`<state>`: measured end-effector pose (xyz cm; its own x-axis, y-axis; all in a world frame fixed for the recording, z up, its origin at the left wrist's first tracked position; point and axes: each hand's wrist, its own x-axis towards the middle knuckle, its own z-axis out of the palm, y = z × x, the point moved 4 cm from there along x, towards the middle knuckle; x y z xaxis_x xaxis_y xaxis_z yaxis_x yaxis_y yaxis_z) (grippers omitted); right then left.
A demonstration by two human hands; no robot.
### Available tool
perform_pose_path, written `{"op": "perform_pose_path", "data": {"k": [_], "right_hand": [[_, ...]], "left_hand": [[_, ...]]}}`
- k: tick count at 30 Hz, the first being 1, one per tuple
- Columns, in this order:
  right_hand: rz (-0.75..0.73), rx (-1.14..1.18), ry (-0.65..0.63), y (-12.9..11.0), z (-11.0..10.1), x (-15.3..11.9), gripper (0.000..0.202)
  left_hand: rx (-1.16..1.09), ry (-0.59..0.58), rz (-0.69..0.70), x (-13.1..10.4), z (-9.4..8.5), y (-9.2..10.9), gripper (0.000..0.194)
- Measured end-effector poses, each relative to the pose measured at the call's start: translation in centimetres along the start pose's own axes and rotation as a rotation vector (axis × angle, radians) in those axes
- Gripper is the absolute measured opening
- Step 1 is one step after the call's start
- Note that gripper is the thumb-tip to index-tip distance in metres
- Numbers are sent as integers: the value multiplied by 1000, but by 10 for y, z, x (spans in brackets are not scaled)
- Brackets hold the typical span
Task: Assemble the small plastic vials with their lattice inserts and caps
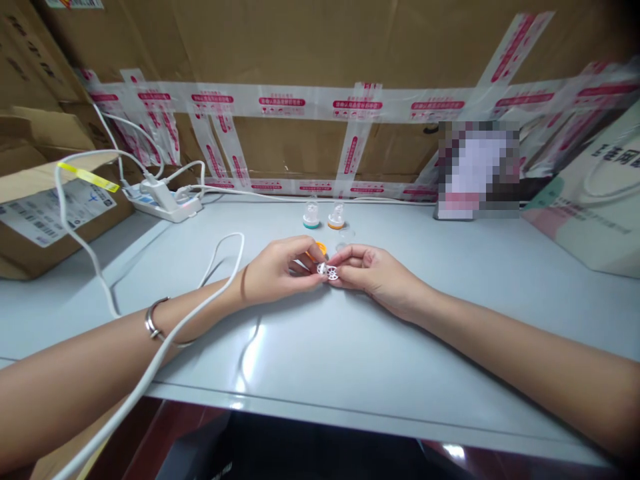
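Observation:
My left hand is closed, thumb and fingers pinching a small white plastic piece. Against it, my right hand pinches a small white spoked plastic wheel; the two pieces meet or overlap at the fingertips. Just behind my left fingers an orange plastic ring shows in part. A clear, see-through cap lies beyond my right fingers. Farther back stand two small clear domed pieces, one with a teal base and one with an orange base.
A white cable loops over my left forearm. At the back left, a power strip holds plugs beside an open cardboard box. A blurred-out phone-like object leans against a large taped carton. A printed bag stands right.

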<state>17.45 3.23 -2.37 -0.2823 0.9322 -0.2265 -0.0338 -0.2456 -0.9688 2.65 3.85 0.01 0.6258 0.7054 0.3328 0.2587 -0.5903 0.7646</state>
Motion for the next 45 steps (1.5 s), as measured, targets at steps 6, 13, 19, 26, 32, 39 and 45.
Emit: {"op": "perform_pose_path", "data": {"k": [6, 13, 19, 26, 32, 39, 45], "right_hand": [[-100, -174, 12, -1, -1, -3, 27], [-56, -143, 18, -2, -1, -5, 29], [-54, -49, -3, 0, -1, -3, 24], [-56, -44, -23, -2, 0, -5, 19], [-137, -251, 60, -4, 2, -9, 18], [-118, -207, 158, -3, -7, -6, 12], [-243, -483, 71, -6, -4, -8, 6]], "left_hand": [[-80, -15, -69, 0, 0, -1, 15], [-233, -27, -134, 1, 1, -8, 17], [-104, -1, -33, -1, 2, -2, 15], [85, 38, 47, -3, 3, 8, 16], [99, 59, -49, -5, 8, 3, 12], [278, 96, -18, -7, 3, 3, 16], [149, 38, -83, -4, 2, 3, 16]]}}
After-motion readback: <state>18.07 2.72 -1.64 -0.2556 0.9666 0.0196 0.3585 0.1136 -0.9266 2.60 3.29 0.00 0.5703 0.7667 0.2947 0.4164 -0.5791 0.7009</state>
